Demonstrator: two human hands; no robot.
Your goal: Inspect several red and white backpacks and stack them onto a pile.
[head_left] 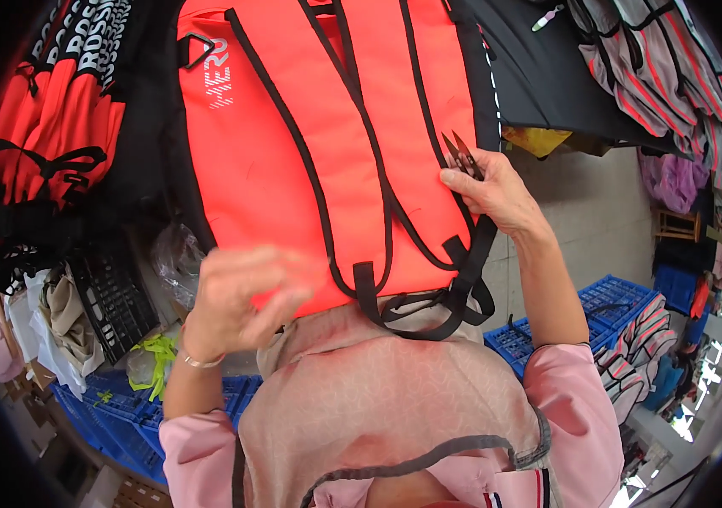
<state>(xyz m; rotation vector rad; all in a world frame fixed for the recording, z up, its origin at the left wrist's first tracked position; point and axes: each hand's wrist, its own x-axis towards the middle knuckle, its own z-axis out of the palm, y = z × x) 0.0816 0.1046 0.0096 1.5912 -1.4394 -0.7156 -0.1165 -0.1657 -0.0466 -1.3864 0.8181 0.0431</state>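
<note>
A bright orange-red backpack (pixel 251 186), its shoulder straps edged black, is being supported, straps up, on a black surface (pixel 539 80). Dark scissors (pixel 464 161) are being gripped by the right hand (pixel 496 190); the blurred left hand (pixel 247 292) is being held at the near left corner, its grip unclear. Pale floor (pixel 585 207) and blue crates (pixel 611 300) are being glimpsed right.

Backpack (pixel 251 178), left of the grip: top cut off. Snips (pixel 459 151), within the grip: handles partly hidden by right hand (pixel 496 188). Left hand (pixel 238 296), lower left of the grip: blurred, fingers indistinct. Grey bags (pixel 650 72), upper right: tops cut off.
</note>
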